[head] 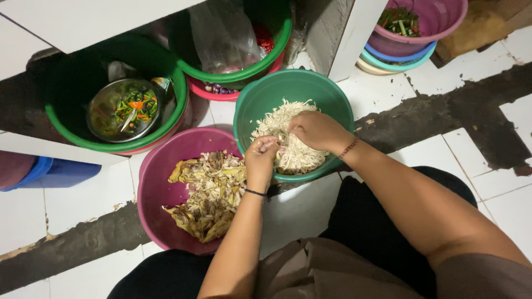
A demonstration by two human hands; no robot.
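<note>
A green basin [260, 97] on the tiled floor holds a heap of pale shredded meat [285, 119]. My left hand [260, 161] is over the basin's near rim, fingers pinched on a strand of the shredded meat. Just right of it, my right hand [317, 130] rests on the heap with fingers curled into the shreds. To the left, a purple basin [160, 166] holds brownish skins and scraps [208, 194]. A dark band circles my left wrist and a beaded one my right.
A larger green basin [72, 119] at the left holds a metal bowl [123, 111] of cut chillies and vegetables. Another green basin [266, 52] with a plastic bag sits behind. Stacked basins [413, 47] with greens stand at top right. A blue container [55, 173] lies far left.
</note>
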